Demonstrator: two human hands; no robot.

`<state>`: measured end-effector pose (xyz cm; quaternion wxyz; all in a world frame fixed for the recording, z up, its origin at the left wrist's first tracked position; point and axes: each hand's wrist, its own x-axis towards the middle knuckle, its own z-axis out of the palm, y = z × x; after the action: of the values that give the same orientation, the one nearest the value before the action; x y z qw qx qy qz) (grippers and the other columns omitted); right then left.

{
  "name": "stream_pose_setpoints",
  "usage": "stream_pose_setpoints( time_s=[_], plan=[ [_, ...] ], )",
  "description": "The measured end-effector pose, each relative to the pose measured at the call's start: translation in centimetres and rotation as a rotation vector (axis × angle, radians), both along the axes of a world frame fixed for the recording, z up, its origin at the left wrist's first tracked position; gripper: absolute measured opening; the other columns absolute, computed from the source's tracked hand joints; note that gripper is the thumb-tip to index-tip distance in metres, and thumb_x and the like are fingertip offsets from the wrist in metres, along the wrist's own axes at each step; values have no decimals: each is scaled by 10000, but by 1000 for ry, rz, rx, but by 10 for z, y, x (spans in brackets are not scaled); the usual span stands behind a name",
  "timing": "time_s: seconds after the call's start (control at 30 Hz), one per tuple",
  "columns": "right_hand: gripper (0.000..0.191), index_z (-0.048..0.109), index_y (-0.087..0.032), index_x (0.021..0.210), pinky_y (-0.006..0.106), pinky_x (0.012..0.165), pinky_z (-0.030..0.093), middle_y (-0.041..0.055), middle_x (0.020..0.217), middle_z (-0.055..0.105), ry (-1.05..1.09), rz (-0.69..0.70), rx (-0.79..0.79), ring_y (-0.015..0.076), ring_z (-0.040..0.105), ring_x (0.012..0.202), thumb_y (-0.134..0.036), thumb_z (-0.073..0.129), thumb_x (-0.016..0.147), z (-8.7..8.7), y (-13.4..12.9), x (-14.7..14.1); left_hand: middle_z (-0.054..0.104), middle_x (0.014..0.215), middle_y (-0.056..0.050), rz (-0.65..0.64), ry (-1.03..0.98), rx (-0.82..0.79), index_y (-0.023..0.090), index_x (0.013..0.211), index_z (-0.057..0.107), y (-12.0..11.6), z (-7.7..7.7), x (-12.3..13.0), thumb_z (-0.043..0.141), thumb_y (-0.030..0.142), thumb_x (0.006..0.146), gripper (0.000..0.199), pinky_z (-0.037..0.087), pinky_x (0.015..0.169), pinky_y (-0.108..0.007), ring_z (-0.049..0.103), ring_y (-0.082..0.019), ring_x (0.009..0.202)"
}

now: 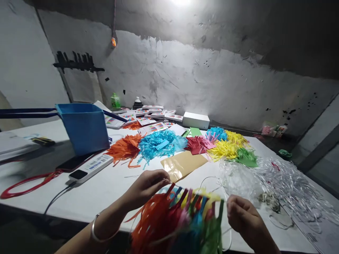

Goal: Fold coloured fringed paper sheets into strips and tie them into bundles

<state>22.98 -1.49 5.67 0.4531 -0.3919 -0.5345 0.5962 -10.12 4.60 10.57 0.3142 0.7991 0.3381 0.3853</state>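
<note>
Right at the near edge of the white table [148,215], the left hand [148,187], with a silver bangle [95,231] on its wrist, has thumb and fingertips pinched together on the left end of a multicoloured tassel garland [182,218]. The right hand [245,213] is nearly closed, its fingers curled in and thumb against forefinger, gripping the garland's other end; exactly what lies between those fingertips is too small to tell. Between the 2 hands the garland hangs with its narrow tops in a row and its strips falling below, orange at the left, red, pink and blue along the middle, dark green at the right, the lower part blurred. Just beyond the left fingertips lies a glossy brown paper sheet [189,161]. Behind it sit heaps of cut tissue fringe: orange fringe [124,150], blue fringe [156,144], red fringe [195,145] and yellow fringe [224,150]. Near the right hand, a crumpled clear plastic bag [239,178] lies beside silvery tinsel strands [293,190]. Farther left, a blue open-topped box [84,130] stands close behind a white device with a barcode label [91,167].
</note>
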Motion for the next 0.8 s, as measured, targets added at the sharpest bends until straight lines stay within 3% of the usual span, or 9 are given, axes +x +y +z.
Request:
stream_pose_setpoints(
  time_s=[0.1,0.27,0.43,0.57,0.7,0.8],
  plan=[
    [471,644,-163,746,223,466,191,-70,547,345,-201,145,84,60,287,491,-618,637,868,0,-2,-1,568,676,5,-25,30,-7,143,803,635,1,-4,0,497,367,970,311,387,575,-213,487,-125,612],
    [470,649,-168,782,248,541,273,-42,610,416,-182,-59,141,97,361,569,-615,578,907,-2,-6,-6,572,679,4,-25,45,5,137,830,639,2,-9,0,496,362,970,301,382,569,-210,480,-120,601],
    [431,633,-171,775,253,513,167,-76,551,330,-104,-226,83,71,267,524,-586,627,891,-4,-10,-7,592,685,0,-2,27,12,145,812,642,3,-6,0,498,338,969,287,402,578,-206,510,-124,617],
    [446,634,-164,769,250,504,148,-84,532,312,-117,-173,74,62,247,511,-598,653,867,-2,-10,-3,605,686,2,0,-12,12,154,796,645,-1,-2,1,514,322,957,267,420,584,-203,530,-127,627],
    [472,637,-152,737,227,471,151,-94,501,308,-131,-98,36,51,247,478,-612,713,807,11,16,2,634,685,-7,44,-28,19,153,769,670,13,7,10,542,356,924,285,437,587,-216,561,-141,632],
    [491,626,-161,753,210,445,122,-111,488,307,-123,-179,40,37,211,453,-630,770,731,29,50,5,632,662,-3,143,-40,59,154,744,668,39,17,22,579,391,886,290,433,601,-230,568,-150,635]
  ],
)
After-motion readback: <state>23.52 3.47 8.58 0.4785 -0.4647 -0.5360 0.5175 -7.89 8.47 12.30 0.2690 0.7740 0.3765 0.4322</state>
